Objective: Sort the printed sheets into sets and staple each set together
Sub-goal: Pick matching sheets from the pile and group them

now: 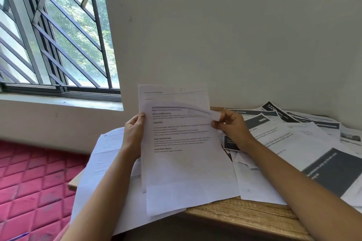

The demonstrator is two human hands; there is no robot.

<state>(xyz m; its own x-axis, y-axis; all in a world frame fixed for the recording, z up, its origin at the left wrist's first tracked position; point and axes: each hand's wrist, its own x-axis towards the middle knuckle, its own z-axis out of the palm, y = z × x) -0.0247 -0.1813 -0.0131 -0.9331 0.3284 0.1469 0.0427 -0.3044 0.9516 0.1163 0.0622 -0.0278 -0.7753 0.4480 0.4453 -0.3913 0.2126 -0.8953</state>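
Observation:
I hold a small stack of printed sheets [182, 143] upright over the wooden table [250, 213]. My left hand [134, 133] grips the stack's left edge, thumb on the front. My right hand [231, 125] pinches the right edge of the front sheet, which is bent forward and peeled away from the page behind it. The front page carries headings and short paragraphs of text. No stapler is in view.
More white sheets [101, 164] lie under my left forearm and hang over the table's left edge. Overlapping printed pages with dark grey blocks [305, 143] cover the right side. A pink quilted mattress [33, 186] lies lower left, under a barred window [58, 35].

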